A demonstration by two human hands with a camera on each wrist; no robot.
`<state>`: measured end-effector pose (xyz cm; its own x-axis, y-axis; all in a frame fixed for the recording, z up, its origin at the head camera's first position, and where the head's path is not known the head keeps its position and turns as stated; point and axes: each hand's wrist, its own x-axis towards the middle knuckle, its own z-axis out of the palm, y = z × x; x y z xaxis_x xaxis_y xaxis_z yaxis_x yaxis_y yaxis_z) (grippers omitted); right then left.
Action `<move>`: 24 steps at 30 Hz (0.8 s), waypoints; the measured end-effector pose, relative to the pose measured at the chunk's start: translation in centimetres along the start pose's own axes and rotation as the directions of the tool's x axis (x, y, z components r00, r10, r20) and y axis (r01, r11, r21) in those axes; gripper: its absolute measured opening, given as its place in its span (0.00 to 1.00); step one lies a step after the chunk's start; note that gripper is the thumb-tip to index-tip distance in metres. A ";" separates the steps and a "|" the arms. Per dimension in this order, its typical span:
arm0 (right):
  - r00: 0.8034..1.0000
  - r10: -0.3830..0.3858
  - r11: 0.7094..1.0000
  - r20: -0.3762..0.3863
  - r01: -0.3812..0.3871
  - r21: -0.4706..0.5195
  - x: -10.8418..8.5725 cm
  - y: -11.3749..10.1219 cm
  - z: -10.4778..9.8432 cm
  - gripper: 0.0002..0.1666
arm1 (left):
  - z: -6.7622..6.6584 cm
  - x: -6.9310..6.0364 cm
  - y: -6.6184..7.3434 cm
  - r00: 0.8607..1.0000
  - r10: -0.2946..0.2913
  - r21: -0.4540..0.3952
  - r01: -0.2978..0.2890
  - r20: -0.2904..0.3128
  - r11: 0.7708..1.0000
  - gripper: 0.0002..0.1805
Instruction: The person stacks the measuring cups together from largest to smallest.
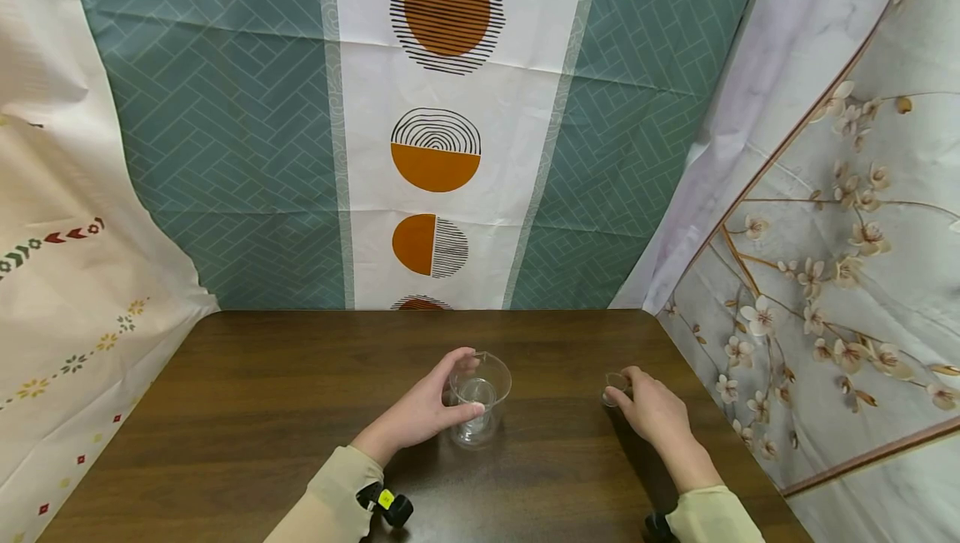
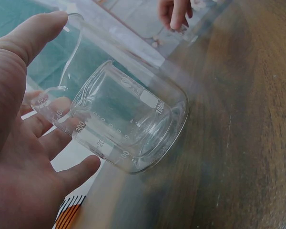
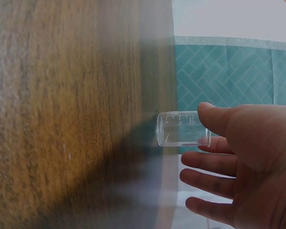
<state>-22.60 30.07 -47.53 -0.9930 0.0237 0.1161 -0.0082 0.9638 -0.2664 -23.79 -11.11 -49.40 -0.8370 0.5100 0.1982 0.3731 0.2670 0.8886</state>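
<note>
On the wooden table, my left hand (image 1: 423, 406) holds a large clear glass beaker (image 1: 480, 436) by its rim, the thumb on the near side and the fingers around the far side. A smaller beaker (image 2: 128, 107) marked 100 ml sits nested inside it, tilted in the left wrist view by the camera angle. Off to the right, my right hand (image 1: 660, 411) pinches a tiny clear beaker (image 3: 183, 129) near its rim between thumb and index finger. The other right fingers (image 3: 209, 183) are spread away from the glass. Whether the tiny beaker's base touches the table I cannot tell.
The brown wooden table (image 1: 262, 410) extends to a patterned teal and white curtain (image 1: 247, 110) at the back. A cream cloth (image 1: 82, 293) hangs at the left and a floral cloth (image 1: 847, 293) at the right.
</note>
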 end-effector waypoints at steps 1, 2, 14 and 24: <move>1.000 0.000 1.000 0.000 0.000 0.000 0.0 0.0 0.0 0.30 | 0.0 0.0 0.0 1.000 0.000 0.000 0.000 0.000 1.000 0.47; 1.000 0.000 1.000 0.002 0.000 -0.001 0.0 0.0 0.0 0.30 | 0.0 0.0 0.0 1.000 -0.001 0.001 0.001 0.000 1.000 0.47; 1.000 -0.007 1.000 -0.006 0.007 -0.009 -0.1 -0.1 0.1 0.29 | 0.1 0.0 0.0 1.000 -0.002 0.009 0.002 -0.004 1.000 0.47; 0.999 -0.021 1.000 -0.027 0.021 -0.002 0.0 -0.2 0.1 0.28 | 0.1 0.0 0.2 1.000 0.002 0.005 -0.002 -0.001 1.000 0.48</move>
<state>-22.57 29.82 -47.58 -0.9891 0.0102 0.1472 -0.0290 0.9646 -0.2622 -23.70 -11.02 -49.27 -0.8368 0.5097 0.2001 0.3764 0.2702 0.8862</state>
